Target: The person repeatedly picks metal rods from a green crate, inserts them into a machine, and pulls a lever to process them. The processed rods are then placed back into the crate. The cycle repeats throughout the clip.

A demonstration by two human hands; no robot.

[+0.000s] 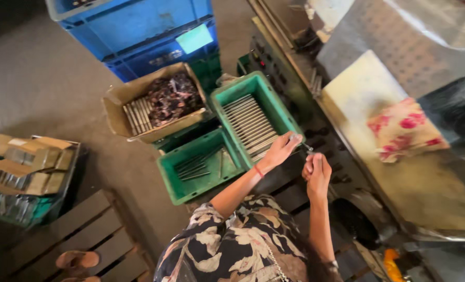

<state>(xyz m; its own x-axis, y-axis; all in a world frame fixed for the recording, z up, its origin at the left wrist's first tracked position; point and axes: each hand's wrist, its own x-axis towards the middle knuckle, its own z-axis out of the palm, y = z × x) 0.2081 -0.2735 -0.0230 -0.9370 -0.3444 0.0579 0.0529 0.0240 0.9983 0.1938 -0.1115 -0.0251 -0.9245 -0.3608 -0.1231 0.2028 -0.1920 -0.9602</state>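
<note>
Both hands were up close together over the edge of the green crate (274, 99) full of long metal rods (251, 127). The left hand (280, 150), with a red thread around its wrist, was pinched shut on a thin metal rod (306, 148), fingertips right at the crate's near corner. The right hand (317, 172) sat just beside it, curled closed around the lower end of that same piece, so the two hands were almost touching. The rod itself was small and partly hidden by fingers, so I couldn't tell much more about its shape.

Next to that crate was a second green crate (177, 185), lower down, with only a few loose rods (193, 167) in it. Behind those sat a cardboard box (118, 112) holding a dark tangled heap and a short row of rods. Blue crates (138, 31) were stacked further back.

Off to the right was a machine table (425, 193) with a flowery pink cloth (404, 129) lying on it. On the far left was a tray of small cardboard boxes (31, 164), and a wooden pallet (81, 230) lay on the floor.
</note>
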